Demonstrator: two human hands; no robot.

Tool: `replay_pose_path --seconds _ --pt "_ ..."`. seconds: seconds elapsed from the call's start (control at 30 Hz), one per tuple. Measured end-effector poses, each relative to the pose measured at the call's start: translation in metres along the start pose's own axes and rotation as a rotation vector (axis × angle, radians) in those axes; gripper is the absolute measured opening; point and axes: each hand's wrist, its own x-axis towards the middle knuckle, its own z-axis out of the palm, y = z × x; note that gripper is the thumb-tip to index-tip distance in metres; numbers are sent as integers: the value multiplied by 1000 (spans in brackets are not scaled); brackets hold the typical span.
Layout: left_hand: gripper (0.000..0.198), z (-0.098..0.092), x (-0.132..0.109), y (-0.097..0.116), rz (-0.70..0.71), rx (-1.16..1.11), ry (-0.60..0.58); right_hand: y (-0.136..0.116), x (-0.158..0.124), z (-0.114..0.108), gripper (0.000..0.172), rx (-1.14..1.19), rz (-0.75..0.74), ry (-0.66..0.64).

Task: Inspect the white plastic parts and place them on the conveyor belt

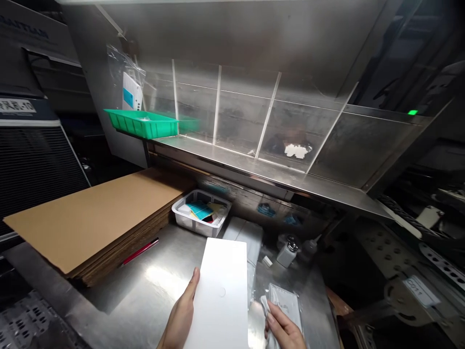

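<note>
The white rectangular panel [222, 310] is in hand above the steel bench [145, 295], not yet set down, its left edge gripped by the left hand [180, 312], while the right hand [285, 327] pinches what is probably a grey cloth [265, 306], not touching the panel

We see the white panel [222, 295] cut off below, hiding most fingers of our left hand [181, 312]; by the back edge of the metal bench [156, 281], we cannot identify what the grey tray [189, 224] holds.
</note>
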Motion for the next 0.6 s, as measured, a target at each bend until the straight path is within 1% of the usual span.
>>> replay_pose_path --seconds 0.13,0.2,0.3,0.43,0.5,0.6 --pt "69 -3 6 1 -46 50 4 4 -1 1 41 27 32 -115" --pt "68 -1 8 1 -59 61 2 3 -2 1 41 23 26 -130" --pt "68 3 9 1 -58 60 -6 1 -5 2 41 23 41 -104" --pt "65 6 10 2 3 14 -33 -3 -12 8 38 62 34 -44" --pt "63 4 13 2 4 -33 -47 -6 -15 11 36 88 41 1" --pt "60 -2 19 1 -16 -89 -40 -13 -17 12 40 104 106 62"
